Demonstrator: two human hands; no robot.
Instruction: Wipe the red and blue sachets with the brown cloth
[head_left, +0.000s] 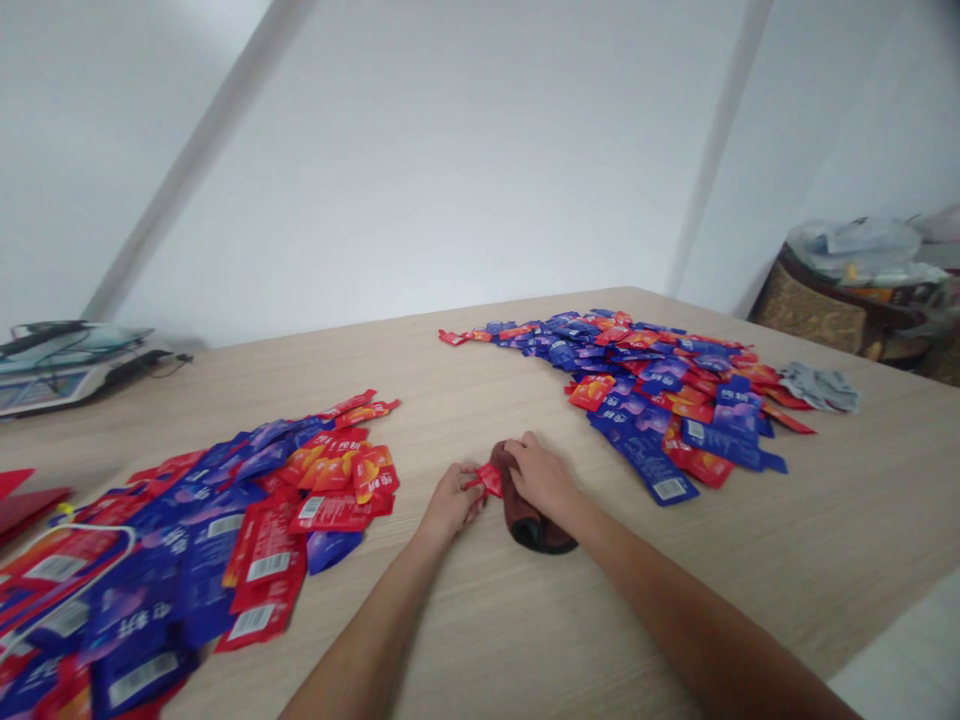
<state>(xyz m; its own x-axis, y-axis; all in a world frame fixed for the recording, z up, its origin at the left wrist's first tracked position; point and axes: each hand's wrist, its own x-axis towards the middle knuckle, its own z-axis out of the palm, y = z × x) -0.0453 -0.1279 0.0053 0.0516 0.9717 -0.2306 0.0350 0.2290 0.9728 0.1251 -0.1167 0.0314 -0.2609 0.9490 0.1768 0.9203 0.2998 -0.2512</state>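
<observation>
Near the middle of the table, my left hand (pixel 452 502) pinches a small red sachet (pixel 490 480) by its left end. Just to the right, my right hand (pixel 538 474) grips a dark reddish-brown cloth piece (pixel 525 518), which has a black edge and a dark opening at its near end. The sachet's right end meets the cloth, and I cannot tell whether it goes inside or under it. To the left lies a spread pile of red and blue sachets (pixel 259 560), many with barcodes showing. A larger heap of the same sachets (pixel 652 370) lies at the right.
Beyond the right heap's edge lies a crumpled grey cloth or glove (pixel 819 388). A flat device with cables (pixel 75 370) stands at the back left. A white wire frame (pixel 124 530) rests on the left pile. A chair (pixel 817 300) bearing plastic bags stands beyond the table (pixel 847 520).
</observation>
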